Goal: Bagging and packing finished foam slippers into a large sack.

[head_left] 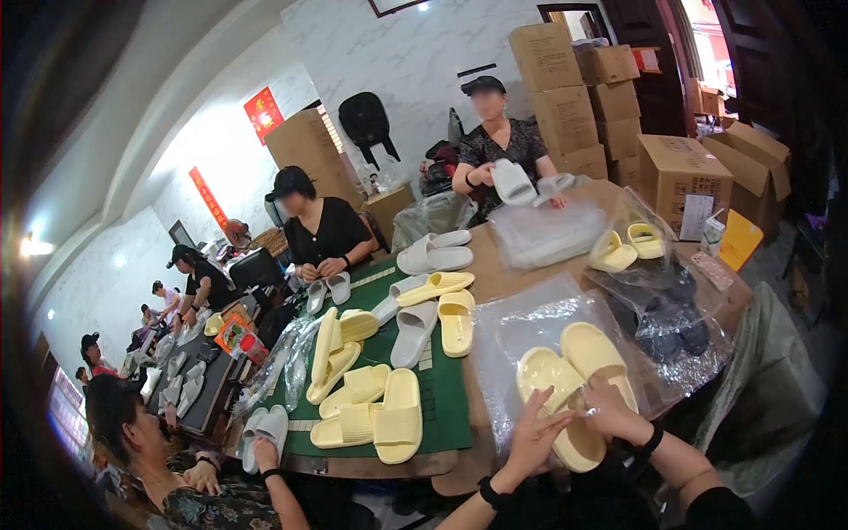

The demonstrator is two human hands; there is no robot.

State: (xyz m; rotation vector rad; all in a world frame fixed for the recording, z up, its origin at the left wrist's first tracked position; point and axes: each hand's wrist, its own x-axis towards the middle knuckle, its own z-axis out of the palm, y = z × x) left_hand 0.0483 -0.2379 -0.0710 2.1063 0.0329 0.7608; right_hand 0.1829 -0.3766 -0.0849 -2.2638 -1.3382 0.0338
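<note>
Two yellow slippers (pixel 574 375) lie on a clear plastic bag (pixel 521 331) on the desk (pixel 495 274). Left hand (pixel 534 433) fingers spread; right hand (pixel 609 411) fingers pinch a slipper.

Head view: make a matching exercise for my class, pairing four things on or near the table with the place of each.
Things:
1. Yellow slipper pair
2. Green mat
3. Cardboard boxes
4. Grey slipper

Places:
A. Stacked against the back wall
B. Under both hands, on clear plastic bags
C. Lying on the green mat among yellow slippers
D. Spread over the table's left part

Pairs: 1-B, 2-D, 3-A, 4-C. The left hand and right hand both rest on the pair.
</note>
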